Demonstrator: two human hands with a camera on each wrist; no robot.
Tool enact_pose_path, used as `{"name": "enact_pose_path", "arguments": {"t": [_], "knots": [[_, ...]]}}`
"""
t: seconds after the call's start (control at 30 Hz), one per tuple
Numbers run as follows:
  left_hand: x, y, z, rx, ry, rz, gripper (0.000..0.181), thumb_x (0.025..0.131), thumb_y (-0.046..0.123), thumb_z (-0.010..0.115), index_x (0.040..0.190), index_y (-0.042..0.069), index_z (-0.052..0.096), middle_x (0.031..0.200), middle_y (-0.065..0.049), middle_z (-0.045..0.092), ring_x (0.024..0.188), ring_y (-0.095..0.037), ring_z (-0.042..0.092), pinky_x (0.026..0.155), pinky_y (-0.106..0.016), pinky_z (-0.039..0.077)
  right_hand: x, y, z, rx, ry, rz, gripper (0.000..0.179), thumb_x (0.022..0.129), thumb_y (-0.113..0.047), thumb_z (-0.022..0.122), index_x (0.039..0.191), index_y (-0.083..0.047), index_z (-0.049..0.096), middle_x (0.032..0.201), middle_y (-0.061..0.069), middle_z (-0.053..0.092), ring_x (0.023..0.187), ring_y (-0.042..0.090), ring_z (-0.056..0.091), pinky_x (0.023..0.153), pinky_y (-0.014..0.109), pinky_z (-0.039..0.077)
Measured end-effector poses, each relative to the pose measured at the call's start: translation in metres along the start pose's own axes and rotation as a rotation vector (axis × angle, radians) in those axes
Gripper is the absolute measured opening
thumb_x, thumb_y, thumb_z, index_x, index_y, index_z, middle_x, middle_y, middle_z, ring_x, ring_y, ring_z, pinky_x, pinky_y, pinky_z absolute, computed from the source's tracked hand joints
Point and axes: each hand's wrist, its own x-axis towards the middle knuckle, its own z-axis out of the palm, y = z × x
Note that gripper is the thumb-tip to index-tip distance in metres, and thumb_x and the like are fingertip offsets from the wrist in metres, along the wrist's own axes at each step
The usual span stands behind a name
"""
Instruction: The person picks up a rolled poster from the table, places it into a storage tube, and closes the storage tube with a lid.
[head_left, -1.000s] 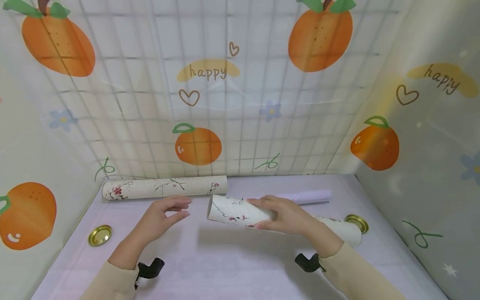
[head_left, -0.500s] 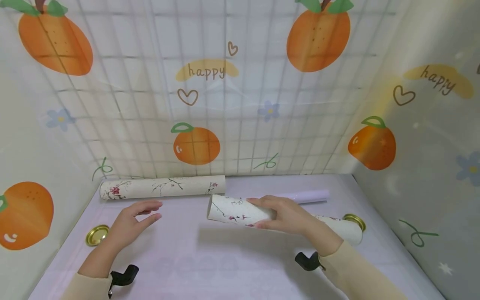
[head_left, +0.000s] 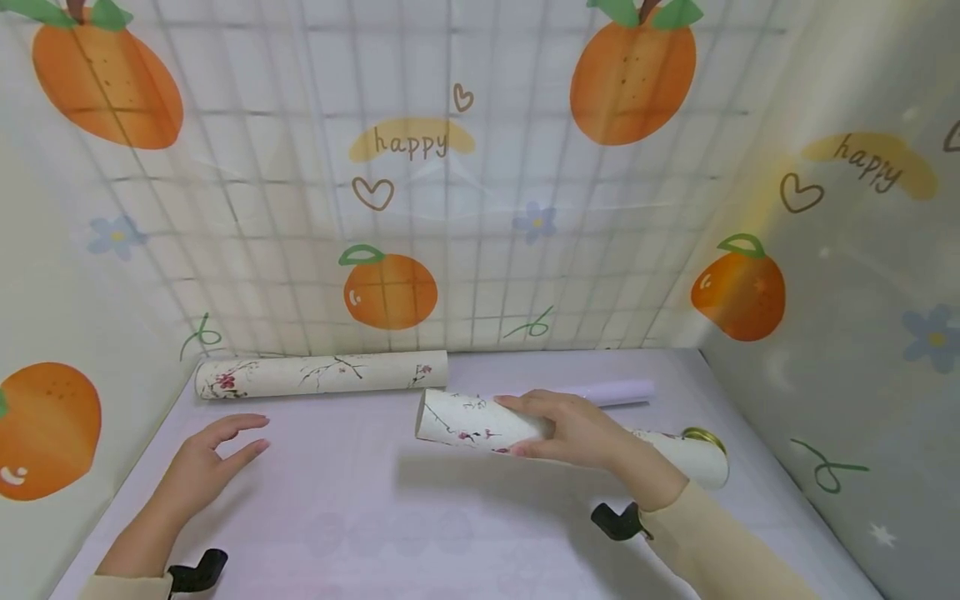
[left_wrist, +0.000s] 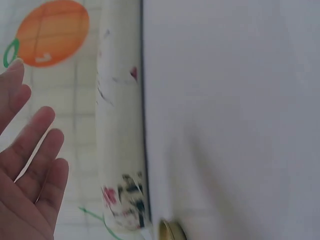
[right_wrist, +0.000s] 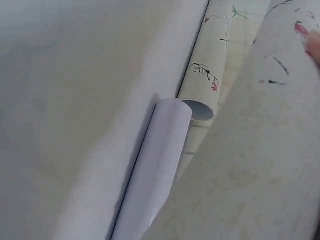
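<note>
My right hand (head_left: 573, 429) grips a white cardboard tube (head_left: 461, 423) printed with blossom branches, its left end raised above the table. In the right wrist view this tube (right_wrist: 250, 150) fills the right side, with only a fingertip showing. My left hand (head_left: 198, 471) holds nothing and hovers over the left side of the table, thumb and fingers apart. The left wrist view shows its fingers (left_wrist: 42, 145) spread loosely. Near that hand, a gold round lid (left_wrist: 172, 231) shows at the bottom edge of the left wrist view; in the head view it is hidden.
A second blossom-printed tube (head_left: 322, 375) lies along the back left of the table (head_left: 360, 517). A rolled lavender sheet (head_left: 618, 392) lies behind the held tube. Another gold lid (head_left: 703, 435) sits at the right, partly covered by the held tube. Printed curtains (head_left: 480, 275) enclose the table.
My left hand has moved left and toward me, away from the held tube's end, and now covers the left lid in the head view. My right hand keeps its grip, nearly still.
</note>
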Motion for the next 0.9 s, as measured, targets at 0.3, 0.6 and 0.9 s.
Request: {"name": "enact_pose_path", "arguments": {"t": [0.3,0.6,0.9], "knots": [[-0.013,-0.031,-0.011,0.089,0.041,0.042,0.031,0.091,0.025,0.076,0.117,0.009,0.072,0.125,-0.014,0.067,0.118,-0.039,0.055,0.1,-0.04,0.042,-0.001,-0.001,0.001,-0.007,-0.003,0.001,0.069,0.086,-0.056,0.072,0.147,-0.03,0.053,0.119,-0.006,0.067,0.099,0.009,0.063,0.078,0.032,0.053],[-0.018,-0.047,-0.02,0.144,-0.001,-0.019,0.037,0.091,0.024,0.075,0.118,-0.001,0.069,0.127,-0.029,0.06,0.119,-0.052,0.049,0.096,-0.068,0.037,-0.002,-0.001,0.001,-0.034,0.002,-0.016,0.068,0.086,-0.055,0.072,0.147,-0.031,0.053,0.119,-0.006,0.067,0.099,0.01,0.063,0.078,0.033,0.053],[-0.021,-0.068,-0.022,0.165,-0.04,-0.041,0.043,0.09,0.024,0.076,0.122,-0.003,0.066,0.125,-0.031,0.06,0.119,-0.051,0.05,0.096,-0.067,0.038,-0.001,0.002,0.0,-0.046,-0.011,-0.011,0.068,0.087,-0.057,0.071,0.147,-0.03,0.053,0.12,-0.005,0.067,0.101,0.011,0.063,0.08,0.035,0.054]]}}
